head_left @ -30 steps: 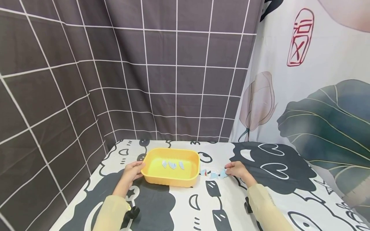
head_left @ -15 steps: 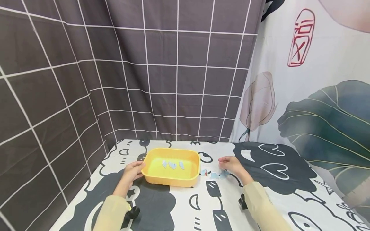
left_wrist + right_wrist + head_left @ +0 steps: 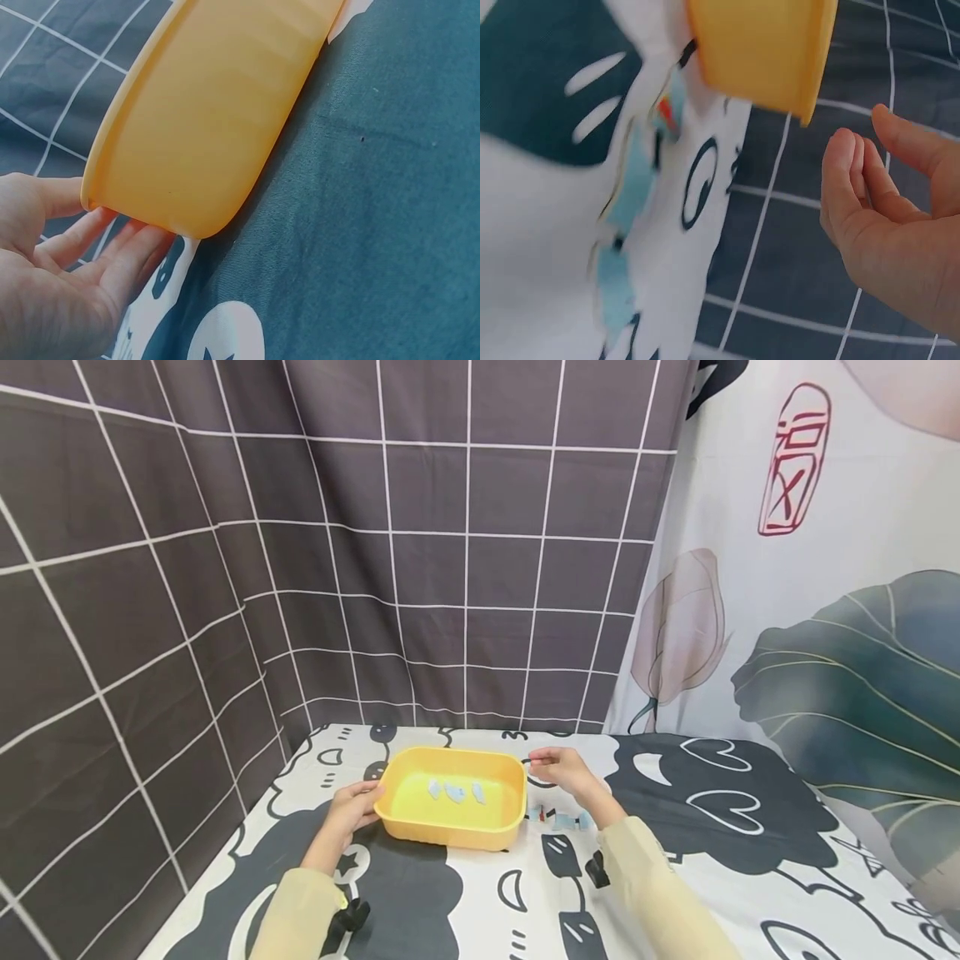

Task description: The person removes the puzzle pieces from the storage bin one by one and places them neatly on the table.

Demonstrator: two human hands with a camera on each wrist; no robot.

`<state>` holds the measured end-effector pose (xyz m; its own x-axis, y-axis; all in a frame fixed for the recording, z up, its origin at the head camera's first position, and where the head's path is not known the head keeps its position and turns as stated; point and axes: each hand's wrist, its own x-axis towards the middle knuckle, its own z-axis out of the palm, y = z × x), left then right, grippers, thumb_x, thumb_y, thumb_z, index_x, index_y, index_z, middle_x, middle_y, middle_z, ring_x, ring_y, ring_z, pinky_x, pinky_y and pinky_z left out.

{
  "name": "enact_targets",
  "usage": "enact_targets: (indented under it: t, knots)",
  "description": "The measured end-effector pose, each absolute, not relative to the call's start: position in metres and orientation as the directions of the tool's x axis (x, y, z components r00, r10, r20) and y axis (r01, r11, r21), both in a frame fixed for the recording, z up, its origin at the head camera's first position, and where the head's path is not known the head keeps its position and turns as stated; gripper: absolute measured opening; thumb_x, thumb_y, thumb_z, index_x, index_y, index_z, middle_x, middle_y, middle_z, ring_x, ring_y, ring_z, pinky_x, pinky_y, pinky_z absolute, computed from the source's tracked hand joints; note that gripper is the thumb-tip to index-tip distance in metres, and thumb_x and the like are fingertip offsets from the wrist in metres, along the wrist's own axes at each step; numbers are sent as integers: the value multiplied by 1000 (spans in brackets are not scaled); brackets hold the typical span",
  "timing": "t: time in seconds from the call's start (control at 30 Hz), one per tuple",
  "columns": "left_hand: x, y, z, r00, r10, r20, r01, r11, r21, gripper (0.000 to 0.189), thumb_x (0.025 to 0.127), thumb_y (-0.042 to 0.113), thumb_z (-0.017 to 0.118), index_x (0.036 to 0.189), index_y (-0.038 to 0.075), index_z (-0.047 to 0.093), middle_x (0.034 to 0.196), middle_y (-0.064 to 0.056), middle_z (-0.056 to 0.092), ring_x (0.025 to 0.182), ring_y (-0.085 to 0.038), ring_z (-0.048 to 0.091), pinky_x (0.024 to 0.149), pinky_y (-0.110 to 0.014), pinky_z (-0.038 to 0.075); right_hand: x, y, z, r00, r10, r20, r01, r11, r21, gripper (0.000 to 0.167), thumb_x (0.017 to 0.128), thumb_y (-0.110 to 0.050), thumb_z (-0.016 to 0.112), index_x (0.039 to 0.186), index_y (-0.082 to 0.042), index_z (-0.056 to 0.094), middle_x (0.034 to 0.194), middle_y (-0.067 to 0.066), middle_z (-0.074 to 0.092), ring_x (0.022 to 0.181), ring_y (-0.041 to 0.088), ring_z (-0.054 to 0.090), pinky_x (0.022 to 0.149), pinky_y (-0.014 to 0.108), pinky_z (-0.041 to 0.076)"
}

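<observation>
A yellow plastic bin (image 3: 450, 837) stands on the patterned cloth. My left hand (image 3: 351, 817) grips its left end; in the left wrist view the thumb lies on the rim and the fingers are beneath it. Three small pale pieces (image 3: 454, 792) lie on the bin's floor. Just beyond the bin's right rim hovers my right hand (image 3: 566, 770), its thumb and fingertips apart with nothing visible between them. Light-blue flat pieces with irregular edges lie in a row on the cloth: one with a red mark (image 3: 669, 111), a middle one (image 3: 634, 184) and an end one (image 3: 615, 289).
The black-and-white cartoon cloth (image 3: 517, 868) covers the table. A dark grid curtain (image 3: 420, 568) hangs behind and at the left. To the right is a white curtain (image 3: 750, 460) printed with flowers and leaves. Each wrist carries a small black device (image 3: 597, 870).
My right hand has left the rightmost blue piece and moved left and away from me, to the bin's right rim. The left hand keeps its hold on the bin. The view has shifted slightly.
</observation>
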<state>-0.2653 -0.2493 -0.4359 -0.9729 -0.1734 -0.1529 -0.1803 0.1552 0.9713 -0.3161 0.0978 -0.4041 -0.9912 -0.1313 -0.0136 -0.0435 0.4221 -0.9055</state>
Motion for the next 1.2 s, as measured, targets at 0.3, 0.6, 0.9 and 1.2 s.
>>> enact_targets:
  t: [0.3,0.6,0.9,1.2]
  knots:
    - [-266,-248,-436,-970,-186,-156,-186,158,970,47,98,18,58,133,-12,50,132,-33,55,95,-19,69,88,-36,61,-321,50,-403,-991,-136,-17,-36,382,-923,32,86,-1,68,116,10,63,101,18,71,84,14,65,78,23,60]
    - [-266,-247,-437,-969,-200,-144,-177,158,971,45,98,17,57,132,-12,51,131,-34,55,99,-24,70,88,-37,61,-382,23,-485,-975,-224,-9,-41,221,-974,31,84,-12,74,109,5,67,99,16,73,85,20,70,78,30,62]
    - [-268,-245,-439,-968,-208,-141,-173,142,975,43,97,16,58,130,-11,53,128,-32,58,90,-16,69,84,-35,62,-329,0,-446,-998,19,-57,59,477,-877,32,74,6,68,105,13,64,88,19,68,55,11,50,49,18,45]
    - [-268,-248,-443,-971,-197,-137,-173,179,969,44,98,18,57,131,-10,52,128,-32,58,96,-19,69,90,-39,60,-327,-5,-450,-994,-85,65,-107,731,-674,23,63,6,78,84,5,69,77,8,65,63,15,47,57,18,43]
